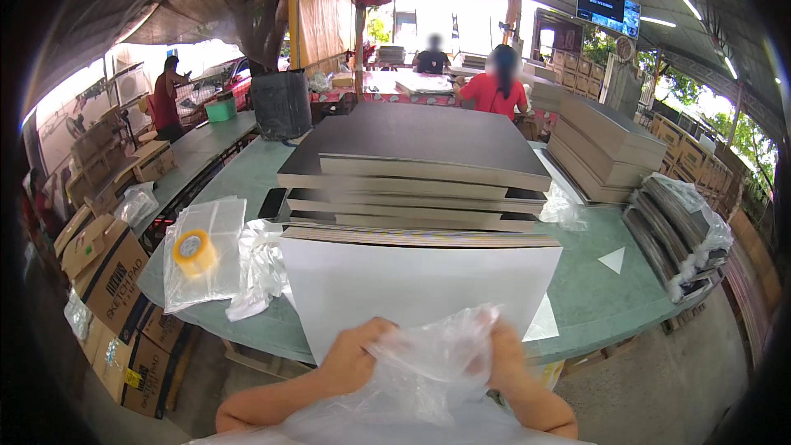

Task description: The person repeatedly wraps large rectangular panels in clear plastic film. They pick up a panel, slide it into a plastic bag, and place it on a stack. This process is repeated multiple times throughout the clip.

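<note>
My left hand [356, 354] and my right hand [504, 358] both grip a clear plastic bag [428, 363] at the near edge of the table. The bag's open mouth is bunched between my fingers, right against the lower edge of a white sheet-covered pad [412, 280]. That pad leans on a tall pile of dark-covered pads [412, 173] stacked on the green table [601, 297]. My right hand is partly hidden behind the plastic.
A roll of yellow tape [194, 252] lies on clear bags [206, 280] at the left. More crumpled plastic [259, 268] sits beside the pile. Wrapped pads [680, 235] and brown stacks [606, 148] stand at the right. Cardboard boxes [111, 272] line the floor left. People work behind.
</note>
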Tool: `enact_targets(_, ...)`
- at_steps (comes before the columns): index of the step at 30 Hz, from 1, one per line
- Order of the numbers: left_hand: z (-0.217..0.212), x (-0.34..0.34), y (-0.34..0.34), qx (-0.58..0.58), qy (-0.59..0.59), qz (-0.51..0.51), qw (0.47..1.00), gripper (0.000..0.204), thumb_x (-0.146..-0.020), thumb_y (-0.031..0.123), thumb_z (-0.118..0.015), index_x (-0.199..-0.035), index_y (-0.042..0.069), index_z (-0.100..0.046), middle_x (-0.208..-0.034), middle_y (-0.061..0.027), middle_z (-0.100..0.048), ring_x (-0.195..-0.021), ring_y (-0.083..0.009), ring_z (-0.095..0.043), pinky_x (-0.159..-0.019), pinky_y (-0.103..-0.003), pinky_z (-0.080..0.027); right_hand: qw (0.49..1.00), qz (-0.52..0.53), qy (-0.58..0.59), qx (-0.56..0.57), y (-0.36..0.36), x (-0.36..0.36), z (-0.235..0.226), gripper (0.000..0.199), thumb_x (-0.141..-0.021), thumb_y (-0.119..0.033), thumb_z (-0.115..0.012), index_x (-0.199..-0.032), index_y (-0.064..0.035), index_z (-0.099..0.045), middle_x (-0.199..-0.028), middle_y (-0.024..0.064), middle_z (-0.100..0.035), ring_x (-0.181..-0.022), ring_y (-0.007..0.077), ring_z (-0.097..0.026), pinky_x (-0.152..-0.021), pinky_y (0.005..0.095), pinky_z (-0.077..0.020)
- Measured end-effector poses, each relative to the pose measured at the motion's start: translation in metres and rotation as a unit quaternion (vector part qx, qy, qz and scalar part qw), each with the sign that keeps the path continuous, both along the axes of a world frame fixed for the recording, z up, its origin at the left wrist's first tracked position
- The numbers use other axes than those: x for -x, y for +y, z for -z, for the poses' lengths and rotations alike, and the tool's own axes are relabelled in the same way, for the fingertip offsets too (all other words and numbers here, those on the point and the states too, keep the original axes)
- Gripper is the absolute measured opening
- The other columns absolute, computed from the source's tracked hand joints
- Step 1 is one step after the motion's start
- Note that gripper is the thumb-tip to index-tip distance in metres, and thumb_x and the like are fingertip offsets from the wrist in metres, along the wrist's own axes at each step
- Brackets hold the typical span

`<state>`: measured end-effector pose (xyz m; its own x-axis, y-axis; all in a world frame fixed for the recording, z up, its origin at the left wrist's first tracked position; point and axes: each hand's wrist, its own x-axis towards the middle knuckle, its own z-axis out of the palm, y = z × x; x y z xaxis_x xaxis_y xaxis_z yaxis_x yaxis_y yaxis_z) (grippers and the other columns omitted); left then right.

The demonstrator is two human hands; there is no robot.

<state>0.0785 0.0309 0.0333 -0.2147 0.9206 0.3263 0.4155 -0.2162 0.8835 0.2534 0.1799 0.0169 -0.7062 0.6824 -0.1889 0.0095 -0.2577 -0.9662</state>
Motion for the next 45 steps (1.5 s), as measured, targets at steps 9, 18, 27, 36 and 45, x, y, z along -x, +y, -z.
enact_targets(9, 0.001, 0.029, -0.019, 0.163, -0.147, 0.405, 0.887, 0.023, -0.079, 0.002, -0.052, -0.102, -0.001, -0.05, -0.087, -0.0046, -0.054, -0.076, -0.0112, -0.049, -0.068, -0.025, -0.041, 0.851, -0.438, 0.289, -0.016, 0.01, -0.018, -0.012, 0.032, -0.079, -0.029, -0.054, -0.096, -0.0015, -0.053, -0.088, 0.0112, -0.056, -0.076, 0.0214, -0.052, -0.073, 0.0328, -0.0408)
enact_targets(18, -0.031, 0.007, -0.031, 0.328, 0.106, 0.517, 0.784, 0.011, -0.083, 0.009, -0.044, -0.084, 0.0, -0.049, -0.075, -0.0112, -0.055, -0.084, -0.0222, -0.055, -0.071, -0.029, -0.043, 0.696, -0.2, -0.47, -0.504, 0.067, -0.058, -0.02, 0.028, -0.068, -0.015, -0.055, -0.094, -0.0035, -0.056, -0.089, 0.0159, -0.057, -0.086, 0.0259, -0.055, -0.079, 0.0378, -0.0404)
enact_targets(27, 0.008, -0.01, -0.032, 0.054, 0.395, 0.312, 0.862, 0.019, -0.073, 0.015, -0.048, -0.085, 0.0, -0.051, -0.072, -0.0121, -0.054, -0.07, -0.0256, -0.056, -0.051, -0.037, -0.047, 0.45, 0.022, -0.258, -0.855, 0.081, -0.092, -0.077, 0.032, -0.064, -0.018, -0.054, -0.092, -0.0032, -0.053, -0.101, 0.0226, -0.047, -0.108, 0.0441, -0.034, -0.092, 0.0647, -0.0076)
enact_targets(36, 0.012, -0.03, -0.03, 0.014, 0.597, 0.313, 0.739, 0.038, -0.075, 0.019, -0.044, -0.105, -0.003, -0.044, -0.083, -0.0169, -0.054, -0.085, -0.0278, -0.054, -0.073, -0.037, -0.044, 0.6, 0.083, -0.248, -0.756, 0.074, -0.067, -0.077, 0.026, -0.064, -0.015, -0.053, -0.086, -0.0007, -0.054, -0.102, 0.0235, -0.048, -0.111, 0.0402, -0.036, -0.094, 0.0621, -0.0104)
enact_targets(45, -0.089, 0.045, 0.019, 0.495, 0.573, 0.067, 0.65, 0.042, -0.068, 0.025, -0.055, -0.1, 0.0, -0.049, -0.091, -0.0171, -0.054, -0.089, -0.0234, -0.054, -0.071, -0.035, -0.044, 0.449, -0.042, -0.266, -0.852, 0.044, -0.063, -0.098, 0.03, -0.064, -0.017, -0.054, -0.088, 0.0014, -0.053, -0.109, 0.0232, -0.043, -0.112, 0.0383, -0.035, -0.094, 0.0637, -0.0098)
